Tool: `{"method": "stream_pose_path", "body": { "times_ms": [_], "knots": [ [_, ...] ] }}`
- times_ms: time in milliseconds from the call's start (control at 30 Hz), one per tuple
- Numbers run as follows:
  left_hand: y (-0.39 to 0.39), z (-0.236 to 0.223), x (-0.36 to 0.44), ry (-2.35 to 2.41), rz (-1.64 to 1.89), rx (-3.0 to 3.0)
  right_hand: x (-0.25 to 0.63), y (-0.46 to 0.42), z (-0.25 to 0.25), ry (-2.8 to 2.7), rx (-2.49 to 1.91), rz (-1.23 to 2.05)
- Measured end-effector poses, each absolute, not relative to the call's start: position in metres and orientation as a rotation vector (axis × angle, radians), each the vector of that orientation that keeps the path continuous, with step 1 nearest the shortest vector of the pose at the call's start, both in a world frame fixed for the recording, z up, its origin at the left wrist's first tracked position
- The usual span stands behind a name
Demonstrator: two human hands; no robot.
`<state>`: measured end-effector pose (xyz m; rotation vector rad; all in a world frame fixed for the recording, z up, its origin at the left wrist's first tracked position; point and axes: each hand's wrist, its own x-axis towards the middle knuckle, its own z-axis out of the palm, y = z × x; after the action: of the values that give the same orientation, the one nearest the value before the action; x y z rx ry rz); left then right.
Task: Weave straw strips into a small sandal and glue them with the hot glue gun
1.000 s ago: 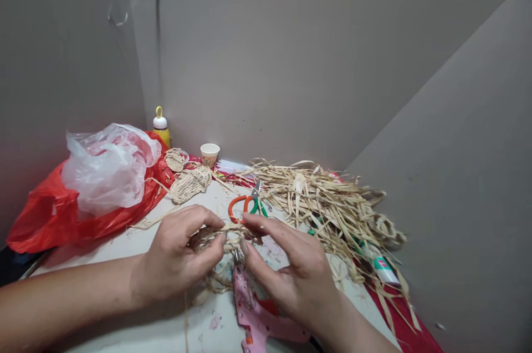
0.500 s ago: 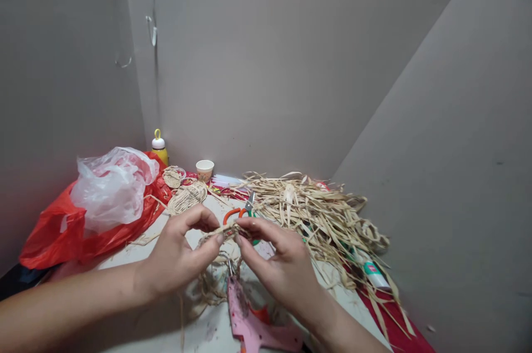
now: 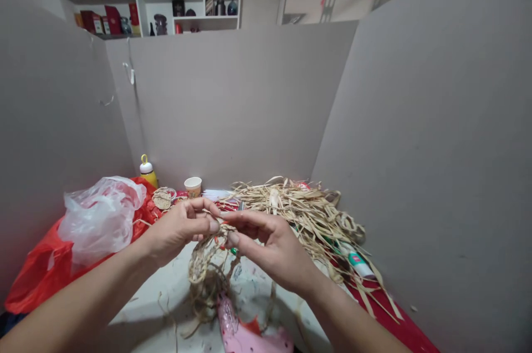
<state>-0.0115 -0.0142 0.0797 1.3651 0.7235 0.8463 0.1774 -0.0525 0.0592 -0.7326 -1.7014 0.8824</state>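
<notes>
Between my two hands is a braided straw strip (image 3: 200,260), bent into a loop that hangs down from my fingers. My left hand (image 3: 183,229) pinches its top edge from the left. From the right, my right hand (image 3: 266,239) grips the same braid between thumb and fingers, the two sets of fingertips almost touching. Below the braid lies a pink glue gun (image 3: 253,336) on the white tabletop (image 3: 153,308), its nozzle end hidden behind the hanging straw. Scissors lie mostly hidden behind my hands.
A heap of dry straw strips (image 3: 286,203) spreads across the back right, beside a white and green bottle (image 3: 361,265). Red and white plastic bags (image 3: 102,211) fill the left side. A paper cup (image 3: 193,187), a yellow bottle (image 3: 148,173) and a coiled straw piece (image 3: 162,198) stand at the back, near grey partitions (image 3: 224,109).
The camera view has tilted up and shifted right. My hands have raised the braid, so more of its loop hangs in view, and my fingertips have drawn closer together.
</notes>
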Motion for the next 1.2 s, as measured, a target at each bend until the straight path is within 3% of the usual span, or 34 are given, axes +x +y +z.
{"method": "stream_pose_path", "body": {
  "times_ms": [100,433,800,1000,1200],
  "knots": [
    [-0.01,0.08,-0.006,0.692,0.884,1.3,0.179,-0.047,0.058,-1.54,-0.653,1.019],
    [0.008,0.067,0.008,0.77,1.083,1.358,0.18,-0.025,0.046,-1.378,-0.81,1.043],
    [0.024,0.048,0.004,0.73,0.92,1.543,0.184,-0.015,0.037,-1.41,-0.846,1.061],
    [0.041,0.059,-0.017,0.945,1.103,1.664,0.193,-0.022,0.049,-1.714,-1.026,0.713],
    [0.062,0.069,-0.043,1.092,1.204,1.797,0.197,-0.054,0.057,-2.634,-1.381,0.501]
  ]
}}
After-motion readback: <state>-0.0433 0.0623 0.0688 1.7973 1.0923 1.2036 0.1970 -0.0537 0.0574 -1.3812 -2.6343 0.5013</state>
